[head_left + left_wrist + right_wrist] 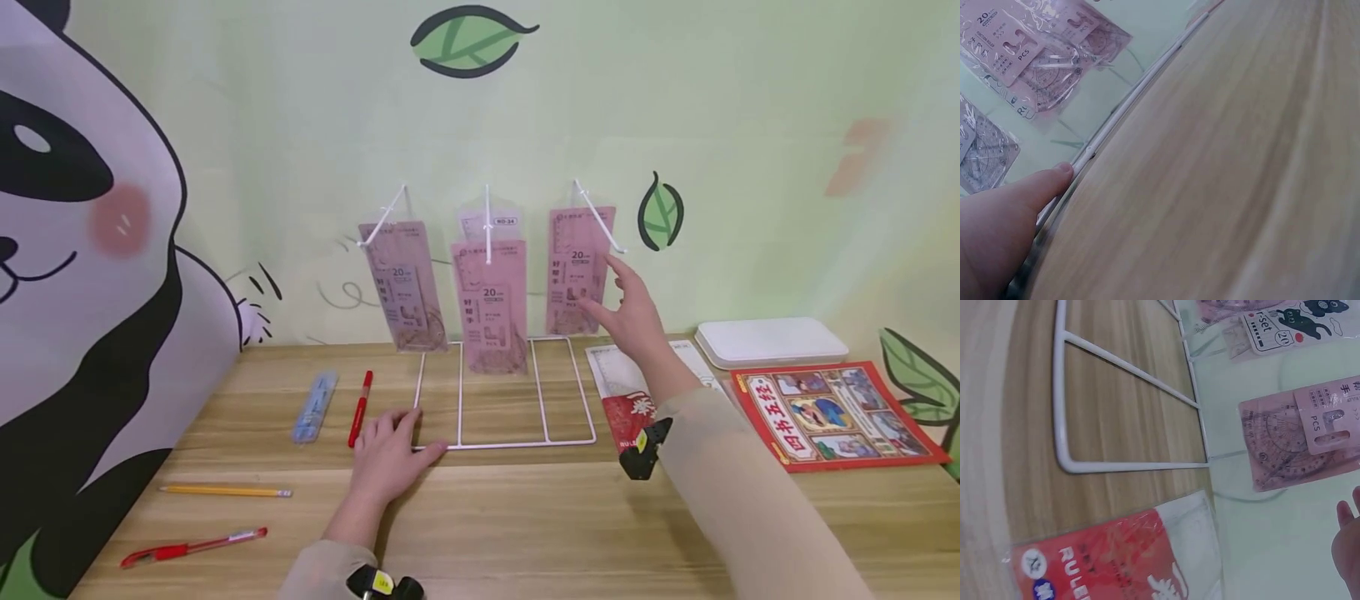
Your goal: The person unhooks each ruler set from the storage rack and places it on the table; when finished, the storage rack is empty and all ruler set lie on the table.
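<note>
A white wire rack (pixel 510 445) stands on the table with several pink ruler-set packets hanging from its hooks: a left packet (pixel 401 283), a middle packet (pixel 489 308) and a right packet (pixel 581 271). My left hand (pixel 390 458) rests on the rack's front left corner; in the left wrist view its thumb (pixel 1047 187) presses on the bar. Beside the right packet is my right hand (pixel 637 312), thumb and forefinger spread, the forefinger close to the hook tip (pixel 620 249). Whether it touches the packet I cannot tell. Protractors (pixel 1282 437) show through the plastic.
To the right lie a red-and-white ruler packet (pixel 626 417), a red book (pixel 832 417) and a white case (pixel 772 342). On the left are a blue packet (pixel 315 408), a red marker (pixel 361 408), a yellow pencil (pixel 225 492) and a red pen (pixel 193 547). A wall stands close behind.
</note>
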### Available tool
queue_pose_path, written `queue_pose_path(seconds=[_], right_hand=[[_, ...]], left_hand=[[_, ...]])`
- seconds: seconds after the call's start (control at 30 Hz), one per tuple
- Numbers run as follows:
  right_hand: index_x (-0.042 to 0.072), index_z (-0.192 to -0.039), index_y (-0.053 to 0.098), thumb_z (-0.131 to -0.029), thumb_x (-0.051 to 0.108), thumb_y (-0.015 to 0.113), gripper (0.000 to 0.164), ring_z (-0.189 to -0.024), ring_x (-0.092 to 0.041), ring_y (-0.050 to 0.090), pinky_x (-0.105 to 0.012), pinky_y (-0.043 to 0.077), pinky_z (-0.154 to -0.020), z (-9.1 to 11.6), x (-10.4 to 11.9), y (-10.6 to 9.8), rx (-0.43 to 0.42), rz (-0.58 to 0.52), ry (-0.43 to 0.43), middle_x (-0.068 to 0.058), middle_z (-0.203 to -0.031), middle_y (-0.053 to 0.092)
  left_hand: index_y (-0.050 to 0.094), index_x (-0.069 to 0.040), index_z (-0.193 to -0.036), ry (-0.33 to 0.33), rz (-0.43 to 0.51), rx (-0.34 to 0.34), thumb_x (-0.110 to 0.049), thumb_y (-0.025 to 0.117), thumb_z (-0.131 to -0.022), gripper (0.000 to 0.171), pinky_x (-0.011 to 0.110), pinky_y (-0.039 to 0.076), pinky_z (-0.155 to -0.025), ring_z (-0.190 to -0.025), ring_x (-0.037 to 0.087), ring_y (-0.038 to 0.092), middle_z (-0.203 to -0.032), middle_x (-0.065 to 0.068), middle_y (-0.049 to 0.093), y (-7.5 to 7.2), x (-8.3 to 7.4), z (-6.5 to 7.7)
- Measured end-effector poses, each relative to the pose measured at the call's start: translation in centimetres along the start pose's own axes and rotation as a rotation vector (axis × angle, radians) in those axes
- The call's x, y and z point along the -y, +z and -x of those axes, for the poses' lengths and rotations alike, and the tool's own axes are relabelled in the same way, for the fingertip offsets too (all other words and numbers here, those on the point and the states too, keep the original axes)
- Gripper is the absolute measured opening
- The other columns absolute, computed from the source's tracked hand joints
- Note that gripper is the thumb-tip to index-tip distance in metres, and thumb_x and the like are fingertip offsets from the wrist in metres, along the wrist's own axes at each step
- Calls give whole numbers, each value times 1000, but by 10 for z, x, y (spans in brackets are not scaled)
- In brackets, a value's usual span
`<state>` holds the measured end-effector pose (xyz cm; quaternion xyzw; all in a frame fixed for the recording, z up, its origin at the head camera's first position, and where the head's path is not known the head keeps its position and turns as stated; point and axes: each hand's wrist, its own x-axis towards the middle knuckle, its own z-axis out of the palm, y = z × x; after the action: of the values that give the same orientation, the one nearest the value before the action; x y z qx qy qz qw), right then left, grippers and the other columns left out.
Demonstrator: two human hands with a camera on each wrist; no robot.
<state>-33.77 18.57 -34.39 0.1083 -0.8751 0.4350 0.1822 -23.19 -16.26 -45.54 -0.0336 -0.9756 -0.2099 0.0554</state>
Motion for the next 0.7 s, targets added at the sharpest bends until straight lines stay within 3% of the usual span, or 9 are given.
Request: queue_pose_path(seconds=[0.2,0.37,0.53,0.7], right_hand=[[15,-147,30,-86,28,69,74,-130,-36,29,-54,26,-103,-6,2,3,-16,49,-68,-18,-138,37],[9,-145,33,-87,19,67,67,-123,-37,38,-53,35,-98,-8,6,5,-4,-26,-95,-21,-134,35],[13,-146,32,-89,18,65,66,-112,-35,52,-46,46,-89,-7,11,6,7,-116,-59,-18,-139,31],[18,-148,27,-90,22,63,68,-104,-28,54,-42,49,-81,-6,17,4,-13,-99,-15,-12,-142,35]], left_hand=[[46,-12,-139,-3,2,4,-62,58,-81,77,55,23,-98,-123,37,31,-138,15,39,0,-1,0],[46,-12,-138,-4,2,-2,-61,59,-81,77,54,23,-98,-122,37,31,-138,15,39,-1,-2,0],[46,-11,-138,-5,-2,-1,-61,59,-81,76,54,23,-98,-123,36,31,-138,15,39,-1,-2,0],[47,-11,-138,-4,2,-5,-59,59,-82,75,54,23,-98,-123,37,31,-138,15,39,-2,-4,0]])
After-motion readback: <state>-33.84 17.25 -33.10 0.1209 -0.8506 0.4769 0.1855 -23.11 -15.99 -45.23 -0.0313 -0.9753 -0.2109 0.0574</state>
